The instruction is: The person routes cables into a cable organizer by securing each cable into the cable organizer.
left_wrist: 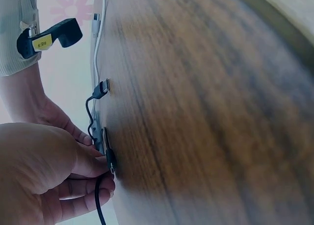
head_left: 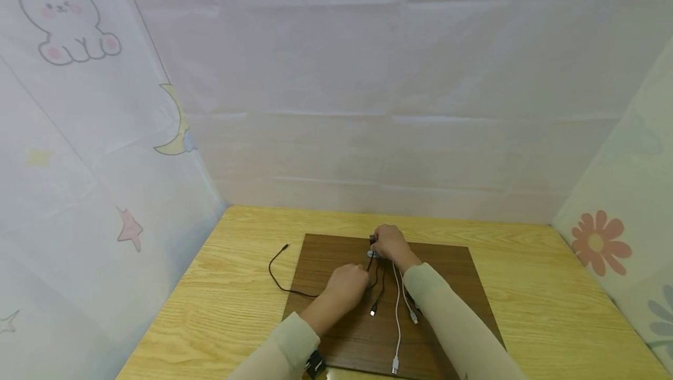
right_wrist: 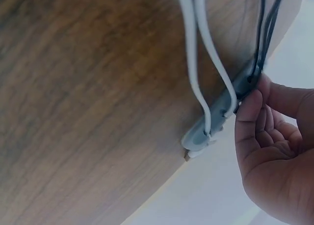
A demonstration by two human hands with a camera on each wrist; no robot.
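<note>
A grey cable clip strip (right_wrist: 197, 137) sits at the far edge of the dark brown board (head_left: 336, 251). Two white cables (head_left: 398, 321) and several black cables (right_wrist: 260, 33) run through its slots. At the strip, my right hand (head_left: 391, 244) pinches a black cable with thumb and forefinger; the fingertips partly hide the slot. Nearer to me, my left hand (head_left: 347, 285) pinches black cable by a dark connector (left_wrist: 111, 159). A black stretch (head_left: 370, 263) spans both hands. One black USB plug (head_left: 373, 310) lies loose on the board.
Beneath the board is a light wood table (head_left: 210, 310). A thin black cable tail (head_left: 278, 280) curls off the board's left side. White USB plugs (head_left: 395, 364) lie toward the front. Printed cloth walls (head_left: 389, 105) stand behind and on both sides.
</note>
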